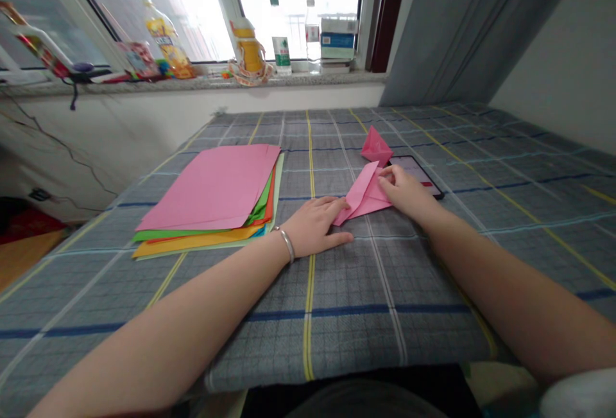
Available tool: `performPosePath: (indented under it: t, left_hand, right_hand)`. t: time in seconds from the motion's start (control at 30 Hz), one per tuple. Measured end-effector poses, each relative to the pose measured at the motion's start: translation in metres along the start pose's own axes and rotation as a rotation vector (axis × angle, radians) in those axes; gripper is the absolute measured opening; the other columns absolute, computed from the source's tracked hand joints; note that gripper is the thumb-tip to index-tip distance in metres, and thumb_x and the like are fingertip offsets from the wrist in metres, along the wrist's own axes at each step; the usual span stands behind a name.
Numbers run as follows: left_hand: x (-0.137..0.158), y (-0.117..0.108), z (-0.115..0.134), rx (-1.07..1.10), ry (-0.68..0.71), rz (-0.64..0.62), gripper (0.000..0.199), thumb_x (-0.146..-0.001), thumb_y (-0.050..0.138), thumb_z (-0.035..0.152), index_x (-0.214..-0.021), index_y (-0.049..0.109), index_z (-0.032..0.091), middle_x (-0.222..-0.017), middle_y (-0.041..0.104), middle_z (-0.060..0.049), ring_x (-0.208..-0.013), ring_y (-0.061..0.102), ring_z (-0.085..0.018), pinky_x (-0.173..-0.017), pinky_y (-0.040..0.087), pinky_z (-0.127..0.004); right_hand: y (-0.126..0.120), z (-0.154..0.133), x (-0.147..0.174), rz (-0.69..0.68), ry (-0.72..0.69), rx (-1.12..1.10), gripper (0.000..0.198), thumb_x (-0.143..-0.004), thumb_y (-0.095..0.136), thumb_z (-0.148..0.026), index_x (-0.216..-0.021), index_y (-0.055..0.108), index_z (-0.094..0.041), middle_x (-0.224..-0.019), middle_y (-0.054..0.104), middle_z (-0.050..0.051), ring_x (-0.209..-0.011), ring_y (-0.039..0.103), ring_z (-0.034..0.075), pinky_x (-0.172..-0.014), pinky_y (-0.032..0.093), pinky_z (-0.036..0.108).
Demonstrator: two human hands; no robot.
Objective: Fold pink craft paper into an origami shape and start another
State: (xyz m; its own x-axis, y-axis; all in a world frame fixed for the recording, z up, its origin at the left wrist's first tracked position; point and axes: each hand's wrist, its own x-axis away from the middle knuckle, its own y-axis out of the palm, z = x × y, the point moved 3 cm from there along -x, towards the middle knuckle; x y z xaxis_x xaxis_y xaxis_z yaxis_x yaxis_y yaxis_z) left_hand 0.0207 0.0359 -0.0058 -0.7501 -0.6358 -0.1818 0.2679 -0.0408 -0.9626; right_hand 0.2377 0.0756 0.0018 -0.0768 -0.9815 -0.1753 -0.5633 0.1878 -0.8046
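A pink sheet of folded paper (362, 192) lies on the checked cloth between my hands, with creased flaps along its left side and top. My left hand (317, 224), with a silver bangle at the wrist, lies flat with fingers spread, its fingertips on the paper's left edge. My right hand (403, 190) has thumb and forefinger pinched at the paper's upper right side. Just beyond stands a small folded pink paper shape (375, 146), pointed at the top. A phone (414, 174) lies partly behind my right hand, its screen lit.
Left of my hands sits a stack of coloured paper (212, 187), pink on top. The checked tablecloth (346, 289) covers the surface. Bottles, a yellow cup (249, 52) and boxes (337, 42) line the windowsill. A grey curtain (452, 26) hangs at right.
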Motion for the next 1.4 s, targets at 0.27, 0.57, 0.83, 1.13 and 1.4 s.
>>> performPosePath:
  t: [0.27, 0.57, 0.83, 1.13, 1.4]
  left_hand:
    - [-0.003, -0.005, -0.001, 0.011, -0.129, 0.123, 0.053, -0.089, 0.054, 0.038, -0.135, 0.041, 0.016, -0.116, 0.064, -0.012, -0.105, 0.061, -0.025, -0.093, 0.047, -0.039]
    - [-0.001, -0.011, -0.006, 0.026, -0.278, 0.275, 0.071, -0.083, 0.055, 0.024, -0.147, 0.024, 0.017, -0.086, 0.068, -0.004, -0.078, 0.064, -0.02, -0.074, 0.049, -0.031]
    - [-0.004, 0.0, -0.02, 0.399, -0.432, 0.201, 0.033, -0.082, 0.049, 0.022, -0.108, 0.07, 0.021, -0.066, 0.061, 0.002, -0.058, 0.053, -0.012, -0.06, 0.042, -0.023]
    - [-0.008, -0.001, -0.003, 0.352, -0.215, 0.131, 0.035, -0.088, 0.05, 0.026, -0.119, 0.065, 0.02, -0.066, 0.059, 0.002, -0.058, 0.048, -0.011, -0.061, 0.041, -0.023]
    - [-0.007, 0.001, 0.006, 0.197, 0.038, 0.14, 0.042, -0.091, 0.053, 0.031, -0.131, 0.054, 0.018, -0.097, 0.067, -0.007, -0.092, 0.06, -0.018, -0.085, 0.048, -0.034]
  right_hand:
    - [0.018, -0.014, 0.008, -0.194, 0.108, -0.734, 0.045, -0.092, 0.033, -0.05, -0.129, 0.036, -0.025, -0.119, 0.058, 0.013, -0.074, 0.066, 0.018, -0.046, 0.051, 0.026]
    - [0.034, -0.02, 0.014, -0.295, -0.266, -0.435, 0.042, -0.083, 0.058, -0.026, -0.125, 0.052, -0.02, -0.118, 0.065, 0.01, -0.099, 0.062, 0.018, -0.091, 0.048, 0.037]
    - [0.033, -0.024, 0.016, -0.298, -0.226, -0.399, 0.035, -0.085, 0.057, -0.023, -0.118, 0.05, -0.015, -0.111, 0.067, 0.011, -0.101, 0.063, 0.017, -0.093, 0.046, 0.036]
    - [0.039, -0.021, 0.014, -0.276, -0.143, -0.467, 0.018, -0.08, 0.057, -0.019, -0.098, 0.051, -0.02, -0.087, 0.067, 0.002, -0.083, 0.062, 0.015, -0.082, 0.047, 0.032]
    - [0.041, -0.02, 0.011, -0.297, -0.083, -0.767, 0.024, -0.076, 0.056, -0.031, -0.096, 0.046, -0.023, -0.074, 0.061, -0.004, -0.067, 0.058, 0.013, -0.063, 0.046, 0.027]
